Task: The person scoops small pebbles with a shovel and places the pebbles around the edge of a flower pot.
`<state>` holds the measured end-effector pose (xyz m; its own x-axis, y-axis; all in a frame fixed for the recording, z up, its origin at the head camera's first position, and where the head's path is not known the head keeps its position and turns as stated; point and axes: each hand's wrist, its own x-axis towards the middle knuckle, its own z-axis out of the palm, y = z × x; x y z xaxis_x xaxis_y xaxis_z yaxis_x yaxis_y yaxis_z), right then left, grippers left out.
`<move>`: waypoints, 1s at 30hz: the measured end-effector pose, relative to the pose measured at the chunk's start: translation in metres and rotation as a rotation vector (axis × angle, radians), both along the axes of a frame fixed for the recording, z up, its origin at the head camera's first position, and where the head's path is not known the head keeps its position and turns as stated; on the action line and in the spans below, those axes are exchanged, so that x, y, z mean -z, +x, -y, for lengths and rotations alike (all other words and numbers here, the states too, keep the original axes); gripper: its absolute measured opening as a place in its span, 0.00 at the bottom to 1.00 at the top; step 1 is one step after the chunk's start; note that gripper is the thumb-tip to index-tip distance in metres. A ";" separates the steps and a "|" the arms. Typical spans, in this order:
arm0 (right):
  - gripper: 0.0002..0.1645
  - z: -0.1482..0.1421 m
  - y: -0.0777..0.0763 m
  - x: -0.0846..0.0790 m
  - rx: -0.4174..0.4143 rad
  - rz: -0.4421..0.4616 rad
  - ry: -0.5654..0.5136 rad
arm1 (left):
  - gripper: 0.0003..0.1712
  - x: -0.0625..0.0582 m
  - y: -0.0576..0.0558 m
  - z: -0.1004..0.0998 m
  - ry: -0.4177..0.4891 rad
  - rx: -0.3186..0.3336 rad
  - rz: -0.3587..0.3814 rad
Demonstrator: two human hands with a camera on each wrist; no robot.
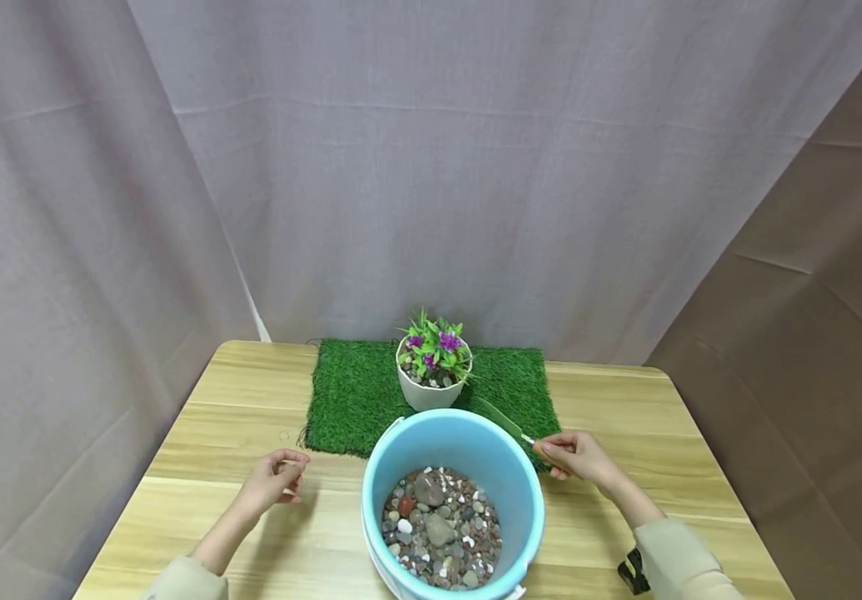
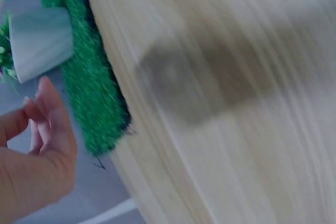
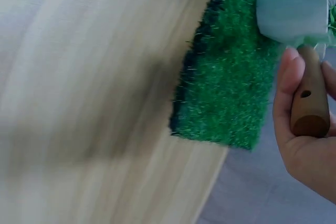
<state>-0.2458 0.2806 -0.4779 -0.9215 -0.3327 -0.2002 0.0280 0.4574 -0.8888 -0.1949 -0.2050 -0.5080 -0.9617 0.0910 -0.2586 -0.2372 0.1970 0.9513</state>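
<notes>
My right hand (image 1: 577, 457) grips the wooden handle (image 3: 311, 109) of a small trowel (image 1: 502, 418). Its narrow blade looks greenish and points up and left, behind the bucket's rim and over the green mat. The light blue bucket (image 1: 530, 508) stands in front of me, with pebbles (image 1: 442, 529) of mixed colours and sizes at its bottom. Left of the bucket, my left hand (image 1: 273, 483) hovers over the table, fingers loosely bent and holding nothing. Behind the bucket stands a white pot (image 1: 431, 393) with purple flowers (image 1: 434, 346), green leaves and some stones inside.
The pot stands on an artificial grass mat (image 1: 356, 400) at the back of the wooden table (image 1: 191, 483). A small black object (image 1: 632, 572) lies by my right sleeve. Grey curtains (image 1: 431, 208) hang behind and beside the table.
</notes>
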 end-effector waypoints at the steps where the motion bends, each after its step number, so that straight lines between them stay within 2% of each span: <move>1: 0.27 0.000 0.002 0.003 0.026 -0.003 0.000 | 0.17 0.001 0.000 0.002 -0.032 -0.049 -0.029; 4: 0.30 0.001 0.007 0.010 0.133 -0.013 0.026 | 0.14 0.006 -0.002 0.006 -0.111 -0.159 -0.110; 6: 0.31 0.002 0.010 0.015 0.199 -0.032 0.066 | 0.12 0.011 -0.003 0.008 -0.143 -0.189 -0.180; 9: 0.29 0.006 0.015 0.022 0.251 -0.102 0.151 | 0.10 0.018 -0.004 0.010 -0.145 -0.233 -0.341; 10: 0.28 0.008 0.016 0.023 0.260 -0.127 0.182 | 0.09 0.020 -0.004 0.010 -0.129 -0.248 -0.423; 13: 0.25 0.012 0.023 0.028 0.292 -0.201 0.261 | 0.08 0.022 -0.003 0.009 -0.143 -0.303 -0.564; 16: 0.24 0.016 0.029 0.033 0.320 -0.235 0.320 | 0.09 0.021 -0.003 0.006 -0.213 -0.362 -0.588; 17: 0.23 0.017 0.031 0.035 0.330 -0.249 0.335 | 0.10 0.020 -0.003 0.005 -0.262 -0.377 -0.561; 19: 0.23 0.019 0.033 0.041 0.357 -0.261 0.356 | 0.14 0.021 -0.004 0.001 -0.358 -0.384 -0.567; 23: 0.19 0.023 0.036 0.053 0.436 -0.287 0.366 | 0.27 0.027 -0.004 -0.006 -0.534 -0.339 -0.659; 26: 0.17 0.025 0.038 0.062 0.474 -0.308 0.358 | 0.32 0.033 -0.003 -0.009 -0.603 -0.309 -0.720; 28: 0.16 0.027 0.039 0.067 0.486 -0.325 0.354 | 0.33 0.036 -0.004 -0.009 -0.638 -0.294 -0.727; 30: 0.16 0.028 0.040 0.072 0.490 -0.348 0.359 | 0.34 0.039 -0.005 -0.009 -0.701 -0.268 -0.702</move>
